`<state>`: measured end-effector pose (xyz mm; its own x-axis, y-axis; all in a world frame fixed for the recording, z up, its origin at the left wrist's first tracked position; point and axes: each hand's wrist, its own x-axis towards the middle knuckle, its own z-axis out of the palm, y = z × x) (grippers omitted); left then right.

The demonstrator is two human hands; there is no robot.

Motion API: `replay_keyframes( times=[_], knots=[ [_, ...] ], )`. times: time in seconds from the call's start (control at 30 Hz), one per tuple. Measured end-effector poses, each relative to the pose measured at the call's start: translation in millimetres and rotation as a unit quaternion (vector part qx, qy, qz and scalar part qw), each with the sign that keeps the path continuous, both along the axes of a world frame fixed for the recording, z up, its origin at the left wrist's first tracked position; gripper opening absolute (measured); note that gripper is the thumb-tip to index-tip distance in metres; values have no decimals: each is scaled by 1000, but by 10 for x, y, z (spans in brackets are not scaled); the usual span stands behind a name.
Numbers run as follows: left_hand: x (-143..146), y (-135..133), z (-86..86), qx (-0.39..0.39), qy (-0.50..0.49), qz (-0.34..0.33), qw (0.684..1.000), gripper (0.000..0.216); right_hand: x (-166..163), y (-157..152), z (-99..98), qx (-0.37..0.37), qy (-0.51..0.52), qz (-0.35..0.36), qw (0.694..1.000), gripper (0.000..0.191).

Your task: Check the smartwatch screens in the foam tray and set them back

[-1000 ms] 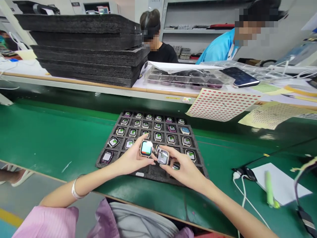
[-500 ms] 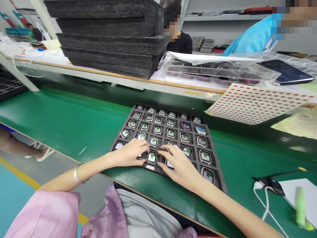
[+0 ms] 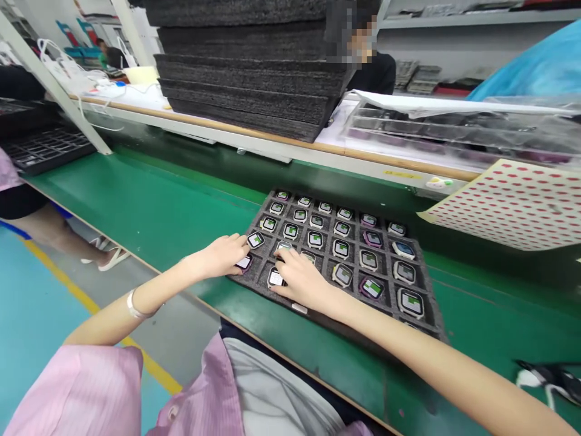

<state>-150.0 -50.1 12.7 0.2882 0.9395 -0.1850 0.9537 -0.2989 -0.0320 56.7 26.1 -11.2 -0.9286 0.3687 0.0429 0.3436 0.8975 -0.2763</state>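
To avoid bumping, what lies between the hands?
In the head view, part of the foam tray lies between left hand and right hand, with watches near both.

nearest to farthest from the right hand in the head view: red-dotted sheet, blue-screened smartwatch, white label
1. White label: near edge of the foam tray, close by the right hand
2. Blue-screened smartwatch: tray's right-hand column
3. Red-dotted sheet: farther right, overhanging the shelf

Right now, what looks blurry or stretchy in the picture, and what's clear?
In the head view, the white plug at the lower right looks smeared; in the head view, the right forearm seems stretched toward the corner; in the head view, the watches in the tray look clearer, though tiny screen details aren't readable.
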Motion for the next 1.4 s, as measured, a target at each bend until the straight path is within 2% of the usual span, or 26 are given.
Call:
replay_keyframes(
  times=[0.1,0.17,0.2,0.23,0.27,0.33,0.4,0.43,0.5,0.57,0.7,0.77,0.83,0.93,1.0,1.13,1.27,1.4],
  knots=[
    [-134,67,-36,-18,-65,-21,997,36,142,56,46,-35,33,-8,999,30],
    [-263,108,-76,-56,-190,-36,980,32,274,75,128,-88,78,-37,992,30],
    [-322,125,-103,-83,-268,-40,959,32,344,77,182,-152,114,-58,980,29],
    [-367,140,-132,-111,-349,-38,930,32,415,74,238,-239,160,-81,954,28],
    [-389,153,-162,-138,-425,-33,894,34,482,66,294,-339,208,-100,912,27],
    [-349,178,-210,-186,-561,-17,806,38,599,43,394,-518,286,-119,797,29],
    [-187,210,-214,-204,-673,-2,711,44,681,22,469,-602,328,-125,717,31],
    [-69,231,-188,-200,-717,2,668,48,710,15,497,-618,345,-130,694,31],
    [207,282,-73,-167,-780,9,603,57,748,14,540,-613,380,-152,676,34],
    [487,335,122,-125,-820,14,558,61,777,27,567,-580,416,-179,677,37],
    [907,397,572,-54,-872,6,487,47,868,50,590,-500,472,-224,691,43],
    [1041,400,720,-49,-883,9,466,43,931,42,590,-470,489,-230,697,48],
    [1140,401,777,-60,-886,23,460,39,994,25,589,-439,505,-227,707,52],
    [1237,416,722,-102,-876,53,469,43,1071,-2,593,-412,504,-214,728,52],
    [1271,434,649,-127,-865,79,480,50,1104,-14,606,-419,486,-210,738,53],
    [1282,458,580,-136,-851,93,498,59,1138,-32,652,-430,473,-221,737,52],
    [1253,471,609,-147,-857,97,485,59,1167,-33,684,-434,473,-214,736,53],
    [1251,484,587,-183,-858,75,474,47,1193,-4,683,-401,488,-232,740,36]
  ],
)
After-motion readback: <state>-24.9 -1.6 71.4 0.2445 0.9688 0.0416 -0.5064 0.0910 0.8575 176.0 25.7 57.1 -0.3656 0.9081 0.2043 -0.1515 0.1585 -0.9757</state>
